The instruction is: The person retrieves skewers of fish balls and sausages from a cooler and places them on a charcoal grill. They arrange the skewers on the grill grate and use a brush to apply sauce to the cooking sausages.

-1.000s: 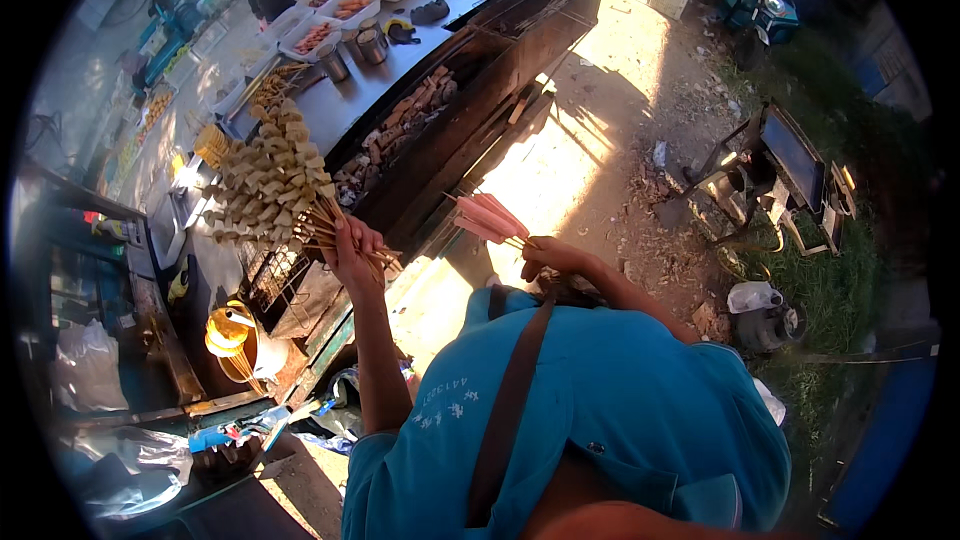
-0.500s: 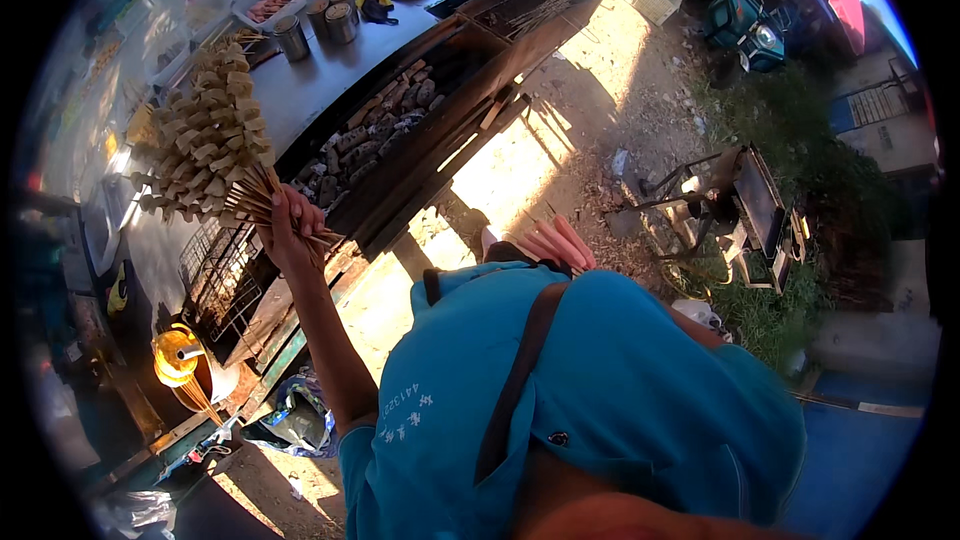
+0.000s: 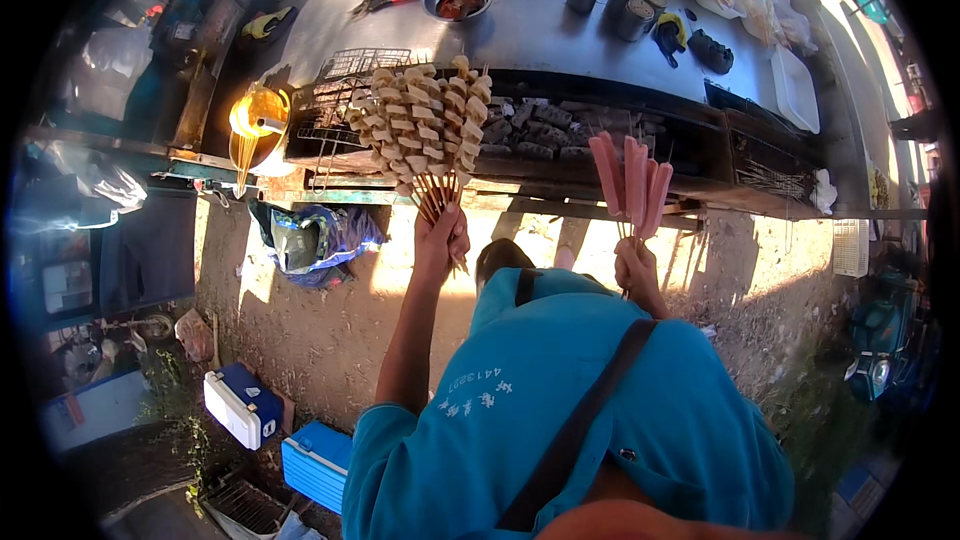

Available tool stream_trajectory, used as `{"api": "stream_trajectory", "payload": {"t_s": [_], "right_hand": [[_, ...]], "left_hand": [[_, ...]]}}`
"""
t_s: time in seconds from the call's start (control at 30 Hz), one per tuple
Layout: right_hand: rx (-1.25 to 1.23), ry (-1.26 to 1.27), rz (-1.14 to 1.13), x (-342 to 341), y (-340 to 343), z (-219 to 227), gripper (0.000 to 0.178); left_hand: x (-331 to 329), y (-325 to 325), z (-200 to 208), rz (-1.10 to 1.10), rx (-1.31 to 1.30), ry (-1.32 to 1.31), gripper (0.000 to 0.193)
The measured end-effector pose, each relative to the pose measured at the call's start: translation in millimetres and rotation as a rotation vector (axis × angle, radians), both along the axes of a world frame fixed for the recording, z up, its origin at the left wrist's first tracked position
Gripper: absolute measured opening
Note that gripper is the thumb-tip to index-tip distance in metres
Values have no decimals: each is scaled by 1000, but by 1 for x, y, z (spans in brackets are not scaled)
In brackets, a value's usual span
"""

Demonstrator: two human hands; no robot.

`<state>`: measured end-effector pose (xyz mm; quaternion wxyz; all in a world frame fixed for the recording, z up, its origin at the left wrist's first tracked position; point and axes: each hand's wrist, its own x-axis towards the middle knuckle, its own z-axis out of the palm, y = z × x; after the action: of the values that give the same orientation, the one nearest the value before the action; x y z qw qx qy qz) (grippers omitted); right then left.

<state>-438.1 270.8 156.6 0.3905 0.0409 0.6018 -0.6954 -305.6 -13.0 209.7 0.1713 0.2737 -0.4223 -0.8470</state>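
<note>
Your left hand (image 3: 441, 240) keeps a closed grip on a fan of pale skewers (image 3: 425, 120), sticks pointing up toward the charcoal grill (image 3: 590, 135). Your right hand (image 3: 632, 265) holds the pink sausage skewers (image 3: 630, 180) upright, just before the counter (image 3: 540, 35).

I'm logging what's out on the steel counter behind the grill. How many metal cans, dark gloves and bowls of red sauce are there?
Metal cans: 3
Dark gloves: 2
Bowl of red sauce: 1
Total: 6
The left hand and right hand hold skewers in front of the counter.
</note>
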Motion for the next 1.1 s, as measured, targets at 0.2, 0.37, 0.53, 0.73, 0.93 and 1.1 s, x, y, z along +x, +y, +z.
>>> {"api": "stream_trajectory", "payload": {"t_s": [0.2, 0.37, 0.53, 0.73, 0.93, 1.1], "right_hand": [[19, 73, 162, -6, 15, -18, 18], [118, 60, 142, -10, -19, -7, 22], [77, 68, -31, -29, -69, 7, 21], [217, 43, -84, -45, -92, -33, 21], [169, -70, -136, -45, -104, -64, 23], [296, -18, 16, -56, -102, -60, 28]], "left_hand": [[40, 41, -19, 233, -6, -102, 11], [48, 64, -17, 207, -2, -42, 13], [55, 22, -21, 150, 165, -82, 20], [58, -58, -39, 27, 120, -85, 17], [49, -164, -25, 74, -251, -313, 15], [39, -202, -55, 97, -232, -211, 15]]}}
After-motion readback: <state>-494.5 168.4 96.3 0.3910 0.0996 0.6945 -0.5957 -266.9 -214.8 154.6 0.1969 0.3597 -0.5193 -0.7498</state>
